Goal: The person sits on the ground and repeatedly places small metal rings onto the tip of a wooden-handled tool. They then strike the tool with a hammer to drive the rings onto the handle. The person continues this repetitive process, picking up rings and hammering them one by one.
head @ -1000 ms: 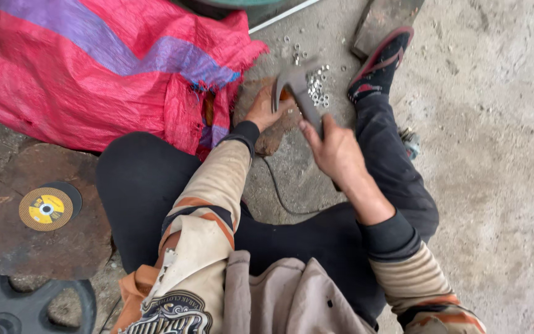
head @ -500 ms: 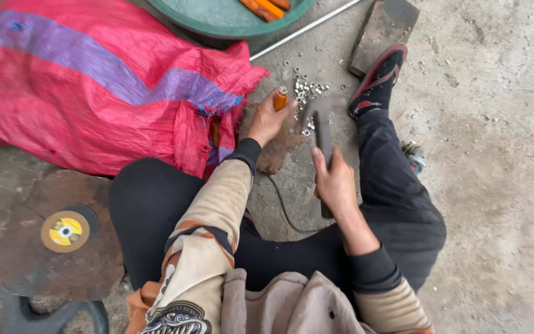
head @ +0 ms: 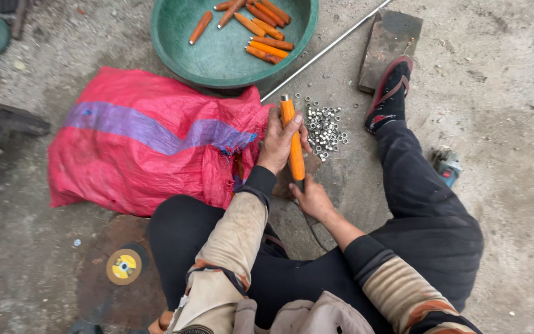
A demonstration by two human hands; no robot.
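Concrete floor [head: 514,74]; left hand [head: 279,139] grips orange handle [head: 293,139], right hand [head: 311,199] closed at its lower end. Finished handles [head: 261,28] in basin [head: 217,59] at 12 o'clock, rings [head: 324,127] remain.

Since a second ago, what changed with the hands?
The left hand took hold of an orange handle and now holds it upright. The right hand, which swung a hammer earlier, has dropped to the handle's lower end. The red sack and pile of nuts stayed put.
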